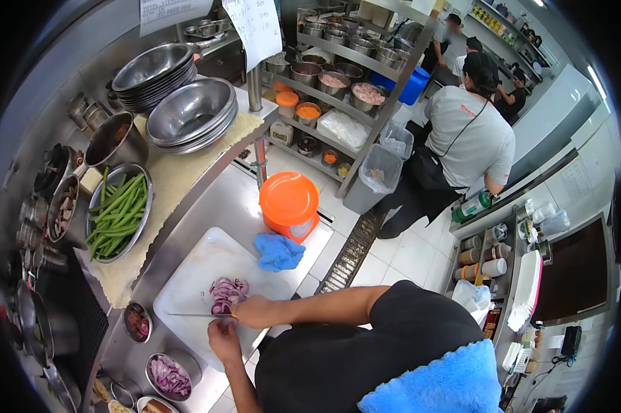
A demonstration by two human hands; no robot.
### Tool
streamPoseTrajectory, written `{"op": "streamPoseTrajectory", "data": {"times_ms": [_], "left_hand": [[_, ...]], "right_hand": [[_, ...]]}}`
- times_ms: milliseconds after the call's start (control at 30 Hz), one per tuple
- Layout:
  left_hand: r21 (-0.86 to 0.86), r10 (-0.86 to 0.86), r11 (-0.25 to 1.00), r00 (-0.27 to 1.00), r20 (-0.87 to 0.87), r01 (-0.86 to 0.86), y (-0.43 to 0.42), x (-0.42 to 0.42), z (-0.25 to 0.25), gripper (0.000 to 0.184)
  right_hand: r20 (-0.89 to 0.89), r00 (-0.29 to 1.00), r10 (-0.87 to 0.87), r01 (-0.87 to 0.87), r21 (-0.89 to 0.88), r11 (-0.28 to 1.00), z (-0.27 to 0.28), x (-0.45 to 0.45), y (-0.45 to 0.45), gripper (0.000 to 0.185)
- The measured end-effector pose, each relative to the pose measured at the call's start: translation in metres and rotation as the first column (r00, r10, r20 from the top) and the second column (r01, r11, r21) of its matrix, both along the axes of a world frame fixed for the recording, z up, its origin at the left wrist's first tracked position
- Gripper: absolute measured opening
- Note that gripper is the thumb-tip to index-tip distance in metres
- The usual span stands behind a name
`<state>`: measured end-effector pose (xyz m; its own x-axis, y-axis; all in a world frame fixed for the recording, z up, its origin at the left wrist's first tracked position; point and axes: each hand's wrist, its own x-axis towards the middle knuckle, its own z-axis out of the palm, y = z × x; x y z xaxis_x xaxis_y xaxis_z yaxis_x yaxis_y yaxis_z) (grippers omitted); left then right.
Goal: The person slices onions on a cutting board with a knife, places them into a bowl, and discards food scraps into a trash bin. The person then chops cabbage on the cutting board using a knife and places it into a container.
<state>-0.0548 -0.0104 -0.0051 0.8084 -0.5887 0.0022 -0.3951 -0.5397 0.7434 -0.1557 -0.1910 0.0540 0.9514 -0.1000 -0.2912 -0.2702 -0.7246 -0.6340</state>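
Observation:
My right hand (255,311) is closed around the handle of a kitchen knife (193,315), whose blade lies across the white cutting board (179,303). Sliced red onion (228,292) sits in a small heap along the far side of the blade. On the near side, my left hand (224,342) has its fingers bent and pressed together at the onion, right beside the blade; the piece under the fingertips is mostly hidden. A crumpled blue cloth (279,252) touches the board's far right corner.
An orange lidded container (290,199) stands behind the cloth. Left of the board are a bowl of green beans (120,213), a container of cut red onion (169,376) and stacked metal bowls (192,113). A co-worker in a grey shirt (468,131) stands beyond grey bins (376,180).

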Motion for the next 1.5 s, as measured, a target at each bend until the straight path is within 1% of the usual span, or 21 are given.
{"op": "streamPoseTrajectory", "data": {"times_ms": [33,67,133,167,233,267,367,400,467,500,533,667,733,833,933,1033,1133,1233,1333,1433,1500], "left_hand": [[-0.001,0.003,1.000,1.000,0.010,-0.003,0.002,0.002,0.002,0.032],[0.015,0.055,0.998,0.998,0.040,-0.056,0.004,0.003,0.005,0.032],[0.028,0.162,0.986,0.981,0.107,-0.166,0.004,0.005,0.030,0.031],[0.019,0.140,0.989,0.963,0.231,-0.149,0.003,0.009,0.039,0.031],[0.009,0.104,0.992,0.876,0.471,-0.122,-0.002,0.019,0.056,0.031],[0.028,0.098,0.992,0.901,0.423,-0.122,-0.010,0.020,0.064,0.033],[0.165,-0.116,0.985,0.889,0.442,0.047,-0.035,0.030,0.062,0.037],[0.282,-0.164,0.958,0.908,0.386,0.053,-0.042,0.034,0.055,0.043],[0.501,-0.236,0.862,0.939,0.252,0.083,-0.060,0.035,0.054,0.047],[0.602,-0.259,0.792,0.949,0.178,0.103,-0.066,0.035,0.053,0.049],[0.652,-0.281,0.751,0.945,0.165,0.110,-0.070,0.036,0.048,0.052],[0.662,-0.254,0.742,0.958,0.135,0.104,-0.074,0.037,0.042,0.058],[0.670,-0.260,0.733,0.958,0.118,0.116,-0.075,0.040,0.042,0.061],[0.626,-0.260,0.768,0.959,0.110,0.136,-0.072,0.046,0.032,0.060],[0.558,-0.266,0.817,0.954,0.136,0.148,-0.070,0.050,0.027,0.052],[0.433,-0.167,0.896,0.977,0.132,0.095,-0.068,0.052,0.035,0.049],[0.296,-0.173,0.946,0.978,0.116,0.132,-0.059,0.059,0.054,0.047],[0.088,-0.114,0.990,0.993,0.038,0.110,-0.045,0.060,0.068,0.044],[-0.071,-0.065,0.995,0.990,0.128,0.074,-0.032,0.051,0.073,0.044],[-0.036,-0.086,0.995,0.969,0.232,0.097,-0.027,0.044,0.067,0.045],[0.010,-0.110,0.994,0.961,0.256,0.111,-0.039,0.042,0.067,0.043]], "right_hand": [[0.001,1.000,-0.010,0.010,0.009,1.000,0.011,-0.007,-0.001,0.031],[0.004,1.000,-0.019,0.019,0.017,1.000,0.018,-0.011,-0.004,0.031],[0.000,0.999,-0.045,0.045,-0.019,0.999,0.012,-0.016,-0.001,0.036],[0.001,0.998,-0.057,0.057,-0.043,0.997,0.006,-0.019,0.001,0.038],[0.011,1.000,-0.006,0.007,-0.036,0.999,0.002,-0.023,0.002,0.039],[0.015,1.000,0.018,-0.017,-0.033,0.999,-0.001,-0.024,0.003,0.039],[0.088,0.981,0.176,-0.173,-0.034,0.984,-0.018,-0.028,0.003,0.041],[0.041,0.981,0.191,-0.190,-0.027,0.981,-0.024,-0.027,0.004,0.042],[-0.055,0.975,0.215,-0.216,-0.001,0.976,-0.037,-0.024,0.006,0.045],[-0.050,0.975,0.216,-0.216,-0.002,0.976,-0.041,-0.024,0.006,0.046],[-0.045,0.976,0.215,-0.215,0.000,0.977,-0.046,-0.025,0.006,0.047],[-0.086,0.977,0.195,-0.194,0.013,0.981,-0.058,-0.022,0.005,0.050],[-0.094,0.977,0.194,-0.193,0.016,0.981,-0.051,-0.022,0.004,0.051],[-0.106,0.975,0.194,-0.194,0.019,0.981,-0.050,-0.021,0.003,0.052],[-0.099,0.976,0.194,-0.193,0.013,0.981,-0.053,-0.019,0.003,0.054],[-0.113,0.978,0.177,-0.179,-0.001,0.984,-0.049,-0.020,0.003,0.051],[-0.108,0.983,0.146,-0.147,-0.001,0.989,-0.041,-0.024,-0.004,0.046],[-0.068,0.994,0.090,-0.091,-0.024,0.996,-0.042,-0.024,-0.011,0.042],[-0.048,0.998,0.043,-0.045,-0.050,0.998,-0.042,-0.022,-0.022,0.041],[-0.025,1.000,0.015,-0.016,-0.068,0.998,-0.038,-0.019,-0.026,0.041],[-0.024,1.000,-0.003,0.002,-0.071,0.997,-0.034,-0.021,-0.025,0.041]]}}
